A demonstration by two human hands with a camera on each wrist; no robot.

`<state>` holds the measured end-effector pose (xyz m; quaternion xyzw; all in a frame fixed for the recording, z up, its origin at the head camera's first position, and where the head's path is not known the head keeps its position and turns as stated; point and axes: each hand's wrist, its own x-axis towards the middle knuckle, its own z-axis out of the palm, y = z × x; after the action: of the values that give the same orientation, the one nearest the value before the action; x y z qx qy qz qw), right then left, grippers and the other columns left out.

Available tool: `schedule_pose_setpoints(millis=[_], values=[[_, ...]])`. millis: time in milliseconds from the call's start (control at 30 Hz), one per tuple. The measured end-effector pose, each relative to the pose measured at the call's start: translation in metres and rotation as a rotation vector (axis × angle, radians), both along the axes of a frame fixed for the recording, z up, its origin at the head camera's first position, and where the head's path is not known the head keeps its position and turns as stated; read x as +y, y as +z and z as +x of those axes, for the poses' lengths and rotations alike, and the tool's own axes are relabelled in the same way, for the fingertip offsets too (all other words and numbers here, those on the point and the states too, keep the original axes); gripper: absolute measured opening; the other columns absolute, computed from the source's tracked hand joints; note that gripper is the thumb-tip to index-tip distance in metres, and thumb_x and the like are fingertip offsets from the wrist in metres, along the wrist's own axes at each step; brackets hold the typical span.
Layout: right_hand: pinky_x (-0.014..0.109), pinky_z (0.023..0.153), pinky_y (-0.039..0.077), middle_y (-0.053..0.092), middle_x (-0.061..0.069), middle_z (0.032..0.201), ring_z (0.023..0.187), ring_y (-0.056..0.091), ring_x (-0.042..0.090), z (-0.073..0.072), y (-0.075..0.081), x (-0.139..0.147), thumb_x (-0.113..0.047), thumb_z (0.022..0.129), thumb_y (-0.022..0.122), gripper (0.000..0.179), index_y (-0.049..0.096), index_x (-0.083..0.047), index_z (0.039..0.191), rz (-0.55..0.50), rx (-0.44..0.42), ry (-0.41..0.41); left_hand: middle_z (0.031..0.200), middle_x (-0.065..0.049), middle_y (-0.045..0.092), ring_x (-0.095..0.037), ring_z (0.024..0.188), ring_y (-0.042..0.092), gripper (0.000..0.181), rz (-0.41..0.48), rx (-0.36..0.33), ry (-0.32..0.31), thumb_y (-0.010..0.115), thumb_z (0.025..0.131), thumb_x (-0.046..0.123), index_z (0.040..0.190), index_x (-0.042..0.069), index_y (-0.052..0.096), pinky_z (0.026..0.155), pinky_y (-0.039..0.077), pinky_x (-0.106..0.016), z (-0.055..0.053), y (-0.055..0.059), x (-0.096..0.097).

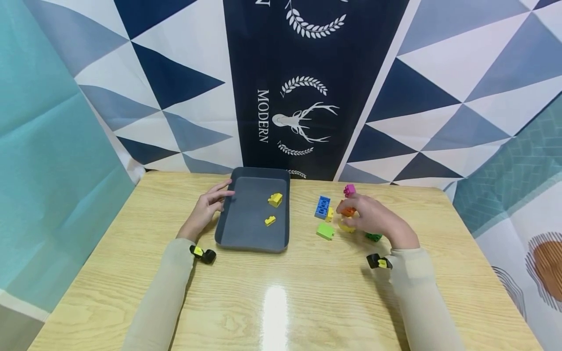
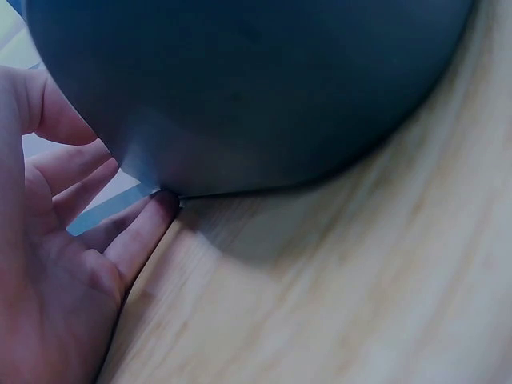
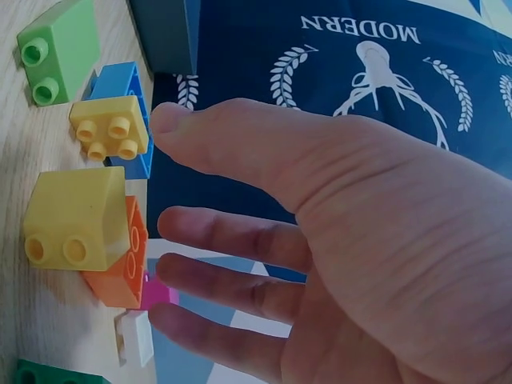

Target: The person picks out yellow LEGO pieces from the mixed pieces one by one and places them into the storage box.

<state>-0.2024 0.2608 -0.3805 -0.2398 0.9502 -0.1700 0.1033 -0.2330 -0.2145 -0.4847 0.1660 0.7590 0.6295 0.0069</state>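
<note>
A dark grey tray (image 1: 246, 234) lies on the table with two yellow bricks, a larger one (image 1: 275, 199) and a small one (image 1: 270, 221), inside. At its left rim rests my left hand (image 1: 205, 208), fingers loosely extended against the outer wall. My right hand (image 1: 373, 217) hovers over a cluster of toy bricks, thumb and fingers apart with nothing between them. Below and around it are an orange brick (image 3: 116, 276), a yellow sloped brick (image 3: 80, 208), a small yellow brick (image 3: 112, 128), a blue brick (image 1: 322, 206) and a magenta brick (image 1: 349, 189).
A light green brick (image 1: 326, 231) lies left of the right hand, a dark green brick (image 1: 374, 237) under the wrist. A small white brick (image 3: 138, 338) shows in the right wrist view. A patterned cloth (image 1: 303, 161) hangs behind the wooden table (image 1: 246, 292).
</note>
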Motion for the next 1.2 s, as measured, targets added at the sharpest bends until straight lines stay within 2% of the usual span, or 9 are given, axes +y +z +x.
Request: schedule_pose_setpoints(millis=[367,733,1000,1200], values=[[0.047,0.093,0.059,0.077,0.017,0.124,0.103,0.068,0.027,-0.002,-0.006,0.0,-0.016,0.097,0.085,0.027,0.083,-0.006,0.122,0.004,-0.033,0.01,0.185,-0.018,0.036,-0.04,0.175,0.028,0.048,-0.024,0.003,0.004,0.045,0.102,-0.014,0.146,-0.015,0.066,0.097,0.05,-0.01,0.001,0.0,0.0],[0.051,0.098,0.059,0.078,0.016,0.122,0.105,0.068,0.029,-0.002,-0.009,-0.002,-0.015,0.097,0.086,0.023,0.084,-0.007,0.119,0.013,-0.034,0.02,0.185,-0.019,0.035,-0.04,0.176,0.026,0.048,-0.011,-0.002,0.002,0.044,0.103,-0.014,0.146,-0.017,0.064,0.095,0.05,-0.009,0.001,0.0,0.0],[0.056,0.105,0.06,0.079,0.015,0.119,0.105,0.066,0.028,-0.004,-0.015,-0.005,-0.01,0.097,0.085,0.022,0.084,-0.005,0.119,0.016,-0.044,0.04,0.185,-0.019,0.036,-0.04,0.176,0.026,0.049,-0.013,0.003,0.001,0.044,0.102,-0.014,0.146,-0.017,0.065,0.099,0.049,-0.007,0.001,0.002,0.001],[0.053,0.103,0.059,0.078,0.013,0.117,0.103,0.064,0.027,-0.004,-0.018,-0.006,-0.01,0.097,0.085,0.02,0.085,-0.009,0.117,0.037,-0.049,0.054,0.185,-0.019,0.036,-0.04,0.176,0.026,0.049,-0.014,0.001,0.003,0.044,0.102,-0.014,0.146,-0.017,0.065,0.099,0.048,-0.006,0.001,0.001,0.001]])
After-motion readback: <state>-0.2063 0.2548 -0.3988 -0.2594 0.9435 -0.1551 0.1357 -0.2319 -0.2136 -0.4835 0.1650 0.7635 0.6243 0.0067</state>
